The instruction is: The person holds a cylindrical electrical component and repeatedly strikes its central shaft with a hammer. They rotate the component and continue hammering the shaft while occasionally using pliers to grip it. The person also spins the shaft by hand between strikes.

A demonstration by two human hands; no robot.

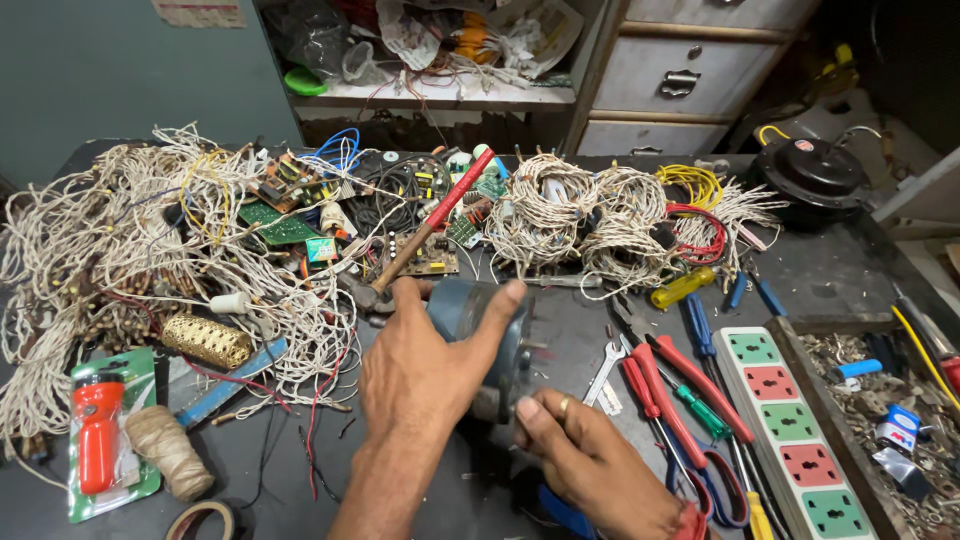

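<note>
Left hand (425,375) lies spread over a smooth grey-blue motor (480,330), palm on its rounded casing, thumb stretched across the top. Right hand (585,455), with a ring on one finger, curls around the motor's lower end, thumb pressed to the metal. Both hands grip the motor, which sits between them on the dark desk (830,275). Just beyond the left hand lies a hammer (420,235) with a red and wooden handle among tangled pale twisted wires (130,230). Red-handled pliers (665,385) lie just right of the right hand.
</note>
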